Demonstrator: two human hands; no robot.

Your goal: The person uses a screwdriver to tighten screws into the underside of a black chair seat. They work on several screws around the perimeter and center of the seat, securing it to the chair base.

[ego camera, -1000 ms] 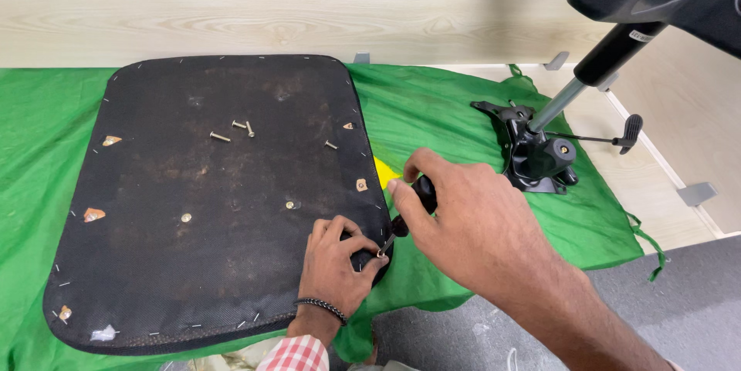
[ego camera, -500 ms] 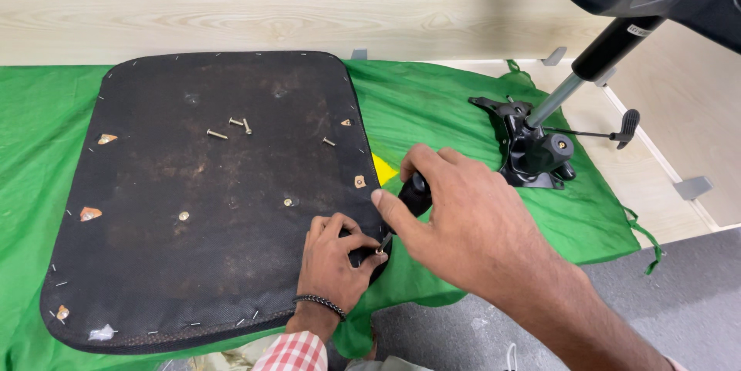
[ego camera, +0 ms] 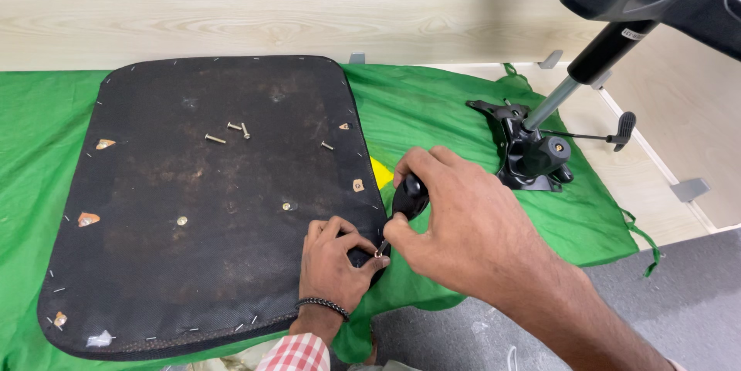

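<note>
Shifted slightly toward the seat pad's (ego camera: pixel 208 193) edge since before: right hand (ego camera: pixel 463 224) wrapped around a black screwdriver handle (ego camera: pixel 409 196); left hand (ego camera: pixel 333 263) pinching a small screw (ego camera: pixel 380 248) beside it.

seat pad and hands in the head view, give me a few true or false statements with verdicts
1. The black seat pad lies on a green cloth. True.
2. The right hand holds a dark-handled screwdriver at the pad's right edge. True.
3. The left hand rests on the black chair mechanism. False: it rests on the pad's right edge, beside the tool tip; the mechanism sits apart, further right on the cloth.
4. Loose screws lie on top of the pad. True.
5. The left wrist is bare. False: it wears a dark beaded bracelet.
6. The cloth is red. False: it is green.
</note>
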